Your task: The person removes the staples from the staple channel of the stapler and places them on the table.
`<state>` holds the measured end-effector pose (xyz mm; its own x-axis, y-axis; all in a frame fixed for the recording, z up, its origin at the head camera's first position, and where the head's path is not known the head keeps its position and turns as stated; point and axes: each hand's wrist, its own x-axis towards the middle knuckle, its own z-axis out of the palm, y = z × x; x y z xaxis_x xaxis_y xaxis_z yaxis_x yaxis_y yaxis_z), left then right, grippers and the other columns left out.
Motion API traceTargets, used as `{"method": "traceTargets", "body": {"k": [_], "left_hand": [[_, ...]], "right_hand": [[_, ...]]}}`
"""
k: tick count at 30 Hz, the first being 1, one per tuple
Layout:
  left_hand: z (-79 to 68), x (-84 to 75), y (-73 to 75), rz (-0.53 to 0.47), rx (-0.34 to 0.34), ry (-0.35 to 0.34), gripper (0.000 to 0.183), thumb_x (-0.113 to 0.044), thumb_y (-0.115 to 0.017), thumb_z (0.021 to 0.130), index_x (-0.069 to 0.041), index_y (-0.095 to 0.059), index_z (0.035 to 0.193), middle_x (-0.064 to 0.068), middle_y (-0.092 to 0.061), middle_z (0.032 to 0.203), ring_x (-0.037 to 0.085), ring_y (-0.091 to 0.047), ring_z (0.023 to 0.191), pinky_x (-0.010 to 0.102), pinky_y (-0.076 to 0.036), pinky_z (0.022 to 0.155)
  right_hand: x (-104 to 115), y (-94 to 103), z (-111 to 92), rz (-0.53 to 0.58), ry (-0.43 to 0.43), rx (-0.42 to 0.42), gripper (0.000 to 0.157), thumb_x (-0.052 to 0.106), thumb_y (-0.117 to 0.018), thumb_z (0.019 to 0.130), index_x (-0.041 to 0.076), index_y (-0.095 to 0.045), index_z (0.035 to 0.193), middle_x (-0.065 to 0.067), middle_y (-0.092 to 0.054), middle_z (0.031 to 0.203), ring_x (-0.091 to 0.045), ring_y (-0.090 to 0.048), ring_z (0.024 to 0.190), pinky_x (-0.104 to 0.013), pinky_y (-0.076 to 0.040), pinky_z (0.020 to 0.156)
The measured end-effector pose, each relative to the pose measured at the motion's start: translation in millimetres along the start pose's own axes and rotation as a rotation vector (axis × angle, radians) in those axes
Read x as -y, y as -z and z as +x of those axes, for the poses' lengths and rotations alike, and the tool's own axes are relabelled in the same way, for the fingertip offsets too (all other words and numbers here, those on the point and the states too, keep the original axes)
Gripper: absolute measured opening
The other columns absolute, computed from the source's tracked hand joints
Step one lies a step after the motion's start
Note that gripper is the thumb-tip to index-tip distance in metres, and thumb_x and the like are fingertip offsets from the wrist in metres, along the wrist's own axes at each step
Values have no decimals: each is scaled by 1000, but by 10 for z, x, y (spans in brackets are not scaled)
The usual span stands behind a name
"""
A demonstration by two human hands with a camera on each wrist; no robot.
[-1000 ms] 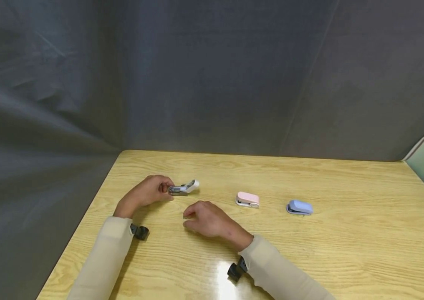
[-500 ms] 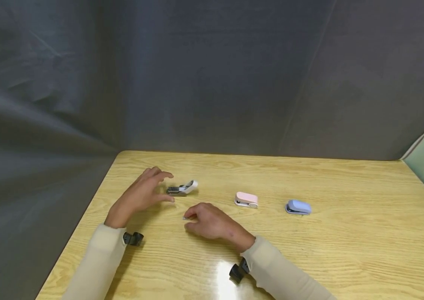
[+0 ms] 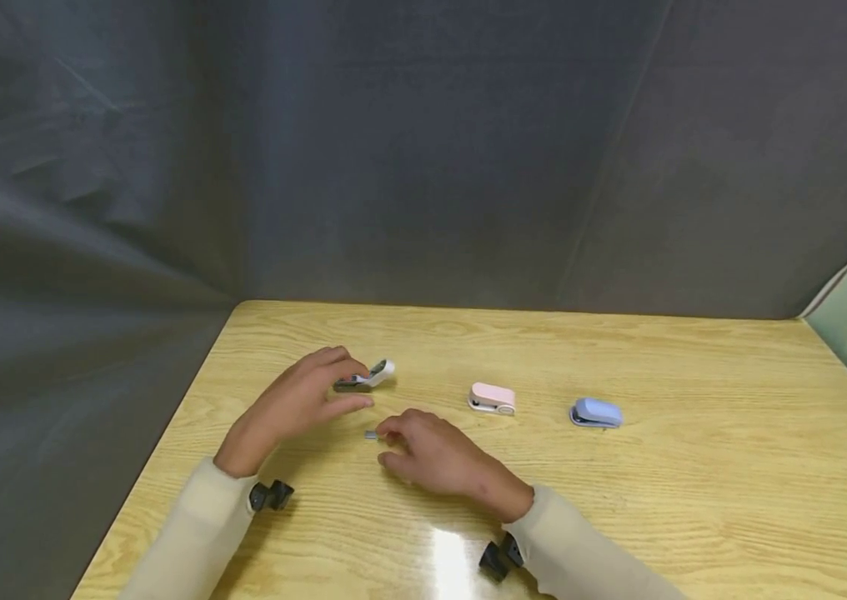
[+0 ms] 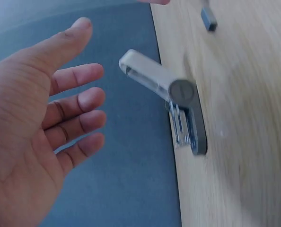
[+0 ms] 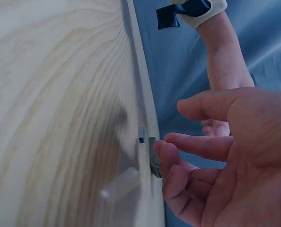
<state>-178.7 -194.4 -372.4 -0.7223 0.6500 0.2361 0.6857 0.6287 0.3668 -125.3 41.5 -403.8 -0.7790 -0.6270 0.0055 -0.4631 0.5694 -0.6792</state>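
Observation:
A white and grey stapler (image 3: 382, 374) lies on the table with its lid swung up, its metal staple channel bare in the left wrist view. My left hand (image 3: 296, 404) hovers beside it, fingers extended, partly covering it from the head camera; the left wrist view shows a gap between hand and stapler (image 4: 180, 92). A small grey block (image 3: 370, 434), which looks like a strip of staples, lies on the wood just ahead of my right hand (image 3: 438, 454). The right fingers are loosely bent and hold nothing; in the right wrist view the block (image 5: 141, 135) is apart from them.
To the right stand a pink stapler (image 3: 493, 397) and a blue stapler (image 3: 596, 412), both with lids down. The wooden table (image 3: 694, 467) ends against a dark grey sheet (image 3: 423, 167) at the back and left.
The left hand drew back from the open stapler, its fingers spreading, then moved right over it. The right hand let go of the small grey block and shifted slightly right.

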Motion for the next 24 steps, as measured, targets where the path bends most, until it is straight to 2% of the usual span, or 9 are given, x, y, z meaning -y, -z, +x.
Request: {"method": "traceTargets", "body": {"k": [5, 13, 19, 24], "left_hand": [[40, -142, -89, -8, 20, -61, 30, -32, -75, 97, -8, -73, 116, 0, -64, 103, 18, -64, 90, 33, -53, 77], [213, -368, -284, -54, 138, -77, 32, -31, -69, 102, -5, -72, 120, 4, -67, 107, 18, -64, 91, 31, -53, 75], [343, -468, -402, -72, 166, -95, 31, -29, -70, 101, -5, -72, 121, 5, -68, 109, 19, -66, 95, 32, -54, 78], [421, -500, -467, -48, 195, -96, 33, -32, -70, 101, -7, -72, 123, 4, -68, 111, 18, -66, 93, 30, -53, 77]], "right_hand": [[48, 72, -176, -62, 25, -32, 32, 18, -67, 101, 1, -68, 128, -5, -67, 113, -16, -62, 99, -35, -52, 83], [2, 236, -424, -90, 19, -119, 26, 12, -67, 101, 0, -69, 124, -8, -68, 111, -8, -57, 76, -30, -51, 69], [-120, 355, -581, -115, -11, -197, 23, 8, -69, 99, -1, -70, 120, -10, -69, 110, -6, -55, 72, -28, -50, 65], [-209, 440, -706, -170, -43, -257, 25, 10, -71, 98, -1, -69, 121, -10, -69, 114, -8, -59, 75, -27, -51, 66]]}}
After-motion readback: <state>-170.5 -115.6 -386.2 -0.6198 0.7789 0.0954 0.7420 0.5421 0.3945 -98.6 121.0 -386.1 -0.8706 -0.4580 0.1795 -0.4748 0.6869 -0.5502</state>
